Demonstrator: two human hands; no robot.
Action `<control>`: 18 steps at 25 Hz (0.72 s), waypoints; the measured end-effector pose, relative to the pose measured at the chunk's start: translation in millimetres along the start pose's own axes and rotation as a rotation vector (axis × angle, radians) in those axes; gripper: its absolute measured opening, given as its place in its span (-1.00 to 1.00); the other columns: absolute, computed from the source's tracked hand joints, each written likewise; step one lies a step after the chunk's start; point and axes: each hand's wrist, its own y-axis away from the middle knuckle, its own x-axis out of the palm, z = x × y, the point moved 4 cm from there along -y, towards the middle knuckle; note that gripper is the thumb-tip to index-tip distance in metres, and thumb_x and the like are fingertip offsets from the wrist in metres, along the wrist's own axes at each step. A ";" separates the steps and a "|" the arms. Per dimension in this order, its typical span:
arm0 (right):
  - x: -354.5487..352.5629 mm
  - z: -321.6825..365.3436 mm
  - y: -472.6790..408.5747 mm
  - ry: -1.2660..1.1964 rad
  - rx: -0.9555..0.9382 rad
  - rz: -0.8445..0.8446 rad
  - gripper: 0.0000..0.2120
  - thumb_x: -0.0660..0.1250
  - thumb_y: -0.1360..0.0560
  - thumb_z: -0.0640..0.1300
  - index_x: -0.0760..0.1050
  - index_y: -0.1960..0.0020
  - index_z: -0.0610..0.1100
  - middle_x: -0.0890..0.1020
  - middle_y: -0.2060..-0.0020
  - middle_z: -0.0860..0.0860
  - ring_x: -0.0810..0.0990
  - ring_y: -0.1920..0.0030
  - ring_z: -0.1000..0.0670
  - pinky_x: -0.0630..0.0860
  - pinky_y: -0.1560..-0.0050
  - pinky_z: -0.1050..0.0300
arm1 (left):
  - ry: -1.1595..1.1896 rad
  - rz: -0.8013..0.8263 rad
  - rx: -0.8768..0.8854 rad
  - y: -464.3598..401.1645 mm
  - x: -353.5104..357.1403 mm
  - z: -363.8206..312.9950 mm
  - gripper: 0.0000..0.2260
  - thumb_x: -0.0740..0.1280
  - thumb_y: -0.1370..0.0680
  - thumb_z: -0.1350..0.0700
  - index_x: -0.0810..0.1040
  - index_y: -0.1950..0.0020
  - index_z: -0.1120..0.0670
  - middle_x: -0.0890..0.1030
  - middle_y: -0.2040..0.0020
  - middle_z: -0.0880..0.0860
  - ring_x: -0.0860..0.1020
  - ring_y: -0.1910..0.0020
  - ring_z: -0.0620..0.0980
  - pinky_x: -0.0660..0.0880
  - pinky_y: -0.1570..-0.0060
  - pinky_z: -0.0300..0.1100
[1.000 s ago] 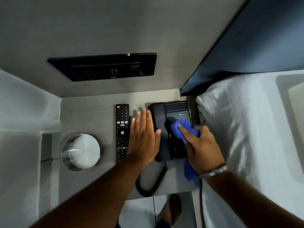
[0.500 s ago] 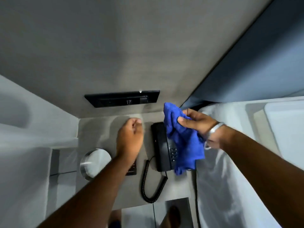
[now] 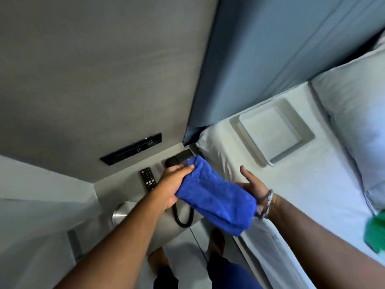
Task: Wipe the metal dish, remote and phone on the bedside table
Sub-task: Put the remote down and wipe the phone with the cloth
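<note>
My left hand (image 3: 174,184) grips the upper end of a folded blue cloth (image 3: 214,195), held in the air above the bedside table (image 3: 108,190). My right hand (image 3: 251,184) is behind the cloth's other end with thumb spread and palm showing; the cloth lies across its hidden fingers. The black phone (image 3: 181,158) sits at the table's back right, partly covered by the cloth, and its coiled cord (image 3: 183,215) hangs off the front. The black remote (image 3: 148,178) lies left of the phone. The round metal dish (image 3: 121,211) stands front left, half hidden by my left forearm.
A black wall panel (image 3: 131,150) is set above the table. The white bed (image 3: 291,195) borders the table on the right, with a pillow (image 3: 354,111) and a pale square tray (image 3: 273,130) on it. Something green (image 3: 375,234) lies at the right edge. My feet (image 3: 216,240) stand below.
The cloth has come off the phone and now stretches, folded, between both hands. My left hand left the table and took hold of it. The view swung right, toward the bed.
</note>
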 end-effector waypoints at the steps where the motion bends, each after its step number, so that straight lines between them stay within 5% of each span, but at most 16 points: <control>1: -8.9 -5.6 5.9 -0.040 0.000 -0.015 -0.13 0.47 -0.24 0.29 0.41 -0.31 -0.29 0.59 -0.16 -0.29 0.56 -0.16 -0.27 0.50 -0.15 -0.15 | 0.026 -0.032 -0.018 0.6 1.0 1.6 -0.87 0.36 -0.57 0.14 0.63 -0.03 0.18 0.68 0.05 0.21 0.68 0.20 0.02 0.58 0.28 -0.21; 5: -38.4 2.9 15.0 0.148 -0.069 -0.206 -0.30 0.54 -0.28 0.01 0.42 -0.29 -0.31 0.63 -0.06 -0.28 0.63 -0.02 -0.27 0.59 0.10 -0.18 | 0.151 -0.050 -0.110 -0.8 18.6 7.8 -0.67 0.36 -0.56 0.01 0.60 -0.25 0.17 0.67 -0.14 0.20 0.65 -0.11 0.15 0.61 0.07 -0.03; 9: -97.8 94.0 40.9 0.348 -0.236 -0.511 -0.75 0.38 -0.48 -0.16 0.53 -0.10 -0.28 0.70 0.23 -0.16 0.68 0.24 -0.12 0.60 0.34 0.07 | 0.009 -0.078 -0.092 -30.8 88.3 4.4 -0.79 0.41 -0.52 0.26 0.61 -0.14 0.22 0.72 0.04 0.17 0.70 0.12 0.08 0.64 0.25 -0.09; 14: -206.5 256.0 71.3 1.104 -0.401 -1.082 -0.75 0.47 -0.38 -0.01 0.55 0.12 -0.18 0.61 0.29 -0.06 0.57 0.24 -0.09 0.42 0.20 0.13 | -0.157 -0.145 -0.080 -131.7 219.5 -8.3 -0.88 0.45 -0.47 0.29 0.59 0.04 0.16 0.69 0.05 0.16 0.66 0.15 0.05 0.56 0.34 -0.15; 18: -265.7 338.3 50.4 1.373 -0.374 -1.165 -0.75 0.44 -0.38 0.01 0.50 0.10 -0.13 0.56 0.22 -0.03 0.53 0.18 -0.10 0.34 0.16 0.13 | -0.163 -0.064 -0.139 -217.0 306.4 -1.2 -0.77 0.39 -0.51 0.28 0.57 -0.17 0.22 0.65 -0.06 0.14 0.64 0.01 0.08 0.58 0.30 -0.13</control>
